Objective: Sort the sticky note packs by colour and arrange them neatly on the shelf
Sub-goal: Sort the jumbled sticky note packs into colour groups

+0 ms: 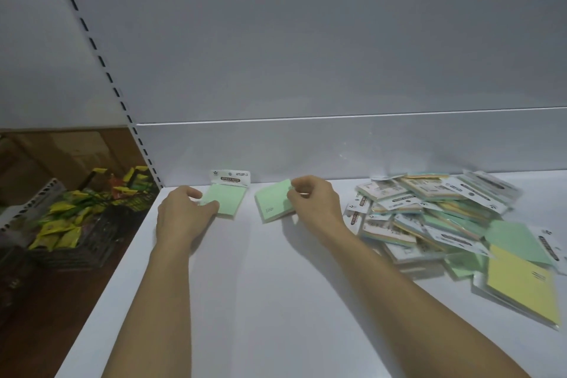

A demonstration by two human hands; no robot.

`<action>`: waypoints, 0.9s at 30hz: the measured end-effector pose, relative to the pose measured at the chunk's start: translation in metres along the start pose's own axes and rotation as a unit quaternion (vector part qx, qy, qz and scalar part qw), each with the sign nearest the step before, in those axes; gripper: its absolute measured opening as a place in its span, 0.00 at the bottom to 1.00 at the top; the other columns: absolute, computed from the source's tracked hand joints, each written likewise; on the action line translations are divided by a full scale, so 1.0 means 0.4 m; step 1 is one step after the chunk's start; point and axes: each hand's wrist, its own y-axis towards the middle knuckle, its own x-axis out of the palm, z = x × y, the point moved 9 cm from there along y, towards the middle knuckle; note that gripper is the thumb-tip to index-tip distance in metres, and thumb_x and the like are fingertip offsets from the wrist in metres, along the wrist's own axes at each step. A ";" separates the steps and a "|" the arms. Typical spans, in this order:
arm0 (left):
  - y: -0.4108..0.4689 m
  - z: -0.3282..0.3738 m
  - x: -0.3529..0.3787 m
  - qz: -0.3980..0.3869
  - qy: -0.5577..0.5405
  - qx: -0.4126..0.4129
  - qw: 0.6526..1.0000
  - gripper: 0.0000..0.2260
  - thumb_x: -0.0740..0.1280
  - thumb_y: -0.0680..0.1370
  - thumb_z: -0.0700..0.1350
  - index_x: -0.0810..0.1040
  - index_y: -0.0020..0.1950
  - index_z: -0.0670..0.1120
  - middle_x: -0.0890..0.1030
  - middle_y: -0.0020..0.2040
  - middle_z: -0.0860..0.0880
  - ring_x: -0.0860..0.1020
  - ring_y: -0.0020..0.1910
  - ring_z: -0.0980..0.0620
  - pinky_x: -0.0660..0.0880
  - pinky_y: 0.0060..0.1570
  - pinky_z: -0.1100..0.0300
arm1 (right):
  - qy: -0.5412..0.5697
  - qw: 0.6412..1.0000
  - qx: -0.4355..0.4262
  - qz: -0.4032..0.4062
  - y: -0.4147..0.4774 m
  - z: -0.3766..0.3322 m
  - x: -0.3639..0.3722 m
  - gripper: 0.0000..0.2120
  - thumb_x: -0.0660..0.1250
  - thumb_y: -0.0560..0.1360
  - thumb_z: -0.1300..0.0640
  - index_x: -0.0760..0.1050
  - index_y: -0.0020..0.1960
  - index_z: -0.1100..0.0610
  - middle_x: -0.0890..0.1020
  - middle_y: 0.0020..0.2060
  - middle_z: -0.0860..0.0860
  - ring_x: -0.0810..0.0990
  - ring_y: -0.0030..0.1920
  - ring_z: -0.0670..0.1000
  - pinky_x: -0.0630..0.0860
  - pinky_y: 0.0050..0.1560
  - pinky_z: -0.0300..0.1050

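On shelf (260, 285) | right fingers (299, 186) pinch tilted pack (273, 202) | left fingers (193, 193): labelled pack (230, 198)

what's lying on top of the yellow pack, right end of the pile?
A green pack overlaps the far edge of the yellow pack. The rest of its yellow face is bare. What that overlap hides, and anything beneath the pack, cannot be seen.

hands 2: left hand (181, 215), right hand (313, 196) | loose green packs 2: green pack (230, 198) at left hand, second green pack (273, 204) at right hand | heap (435, 209) 1, right of right hand, packs overlapping, uncountable | basket (92, 245) 1, left of left hand
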 end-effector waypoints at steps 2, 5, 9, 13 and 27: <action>-0.005 0.012 0.000 0.006 0.001 0.010 1.000 0.17 0.75 0.73 0.50 0.79 0.59 0.47 0.82 0.59 0.44 0.75 0.50 0.48 0.74 0.45 0.55 | -0.021 0.999 -0.014 -0.022 -0.012 -0.013 0.008 0.16 0.66 0.78 0.56 0.78 0.65 0.52 0.82 0.59 0.47 0.80 0.59 0.48 0.70 0.53 0.38; -0.030 0.060 -0.004 0.021 -0.015 0.059 0.998 0.14 0.72 0.77 0.48 0.79 0.62 0.47 0.81 0.59 0.44 0.77 0.53 0.46 0.72 0.39 0.59 | -0.047 0.997 -0.041 -0.040 -0.038 -0.052 -0.005 0.18 0.64 0.79 0.56 0.75 0.69 0.49 0.78 0.62 0.45 0.76 0.61 0.48 0.67 0.54 0.38; -0.101 0.178 0.039 0.003 -0.014 0.201 0.979 0.09 0.70 0.77 0.45 0.79 0.57 0.51 0.79 0.52 0.50 0.77 0.47 0.47 0.74 0.47 0.53 | -0.047 0.994 -0.096 -0.039 -0.082 -0.113 -0.087 0.19 0.63 0.79 0.57 0.75 0.68 0.47 0.76 0.66 0.45 0.75 0.58 0.46 0.70 0.62 0.41; -0.260 0.305 0.116 -0.030 -0.019 0.342 0.939 0.09 0.69 0.76 0.40 0.79 0.53 0.52 0.78 0.46 0.56 0.75 0.43 0.54 0.71 0.45 0.56 | -0.146 0.973 -0.179 -0.008 -0.149 -0.123 -0.234 0.17 0.64 0.78 0.57 0.75 0.66 0.48 0.76 0.65 0.44 0.72 0.66 0.45 0.67 0.69 0.42; -0.484 0.533 0.275 -0.167 -0.043 0.478 0.861 0.10 0.71 0.76 0.42 0.80 0.55 0.54 0.79 0.50 0.60 0.78 0.49 0.59 0.68 0.46 0.76 | -0.235 0.942 -0.153 0.183 -0.273 0.133 -0.758 0.13 0.67 0.76 0.64 0.81 0.54 0.49 0.83 0.50 0.41 0.80 0.54 0.46 0.74 0.54 0.43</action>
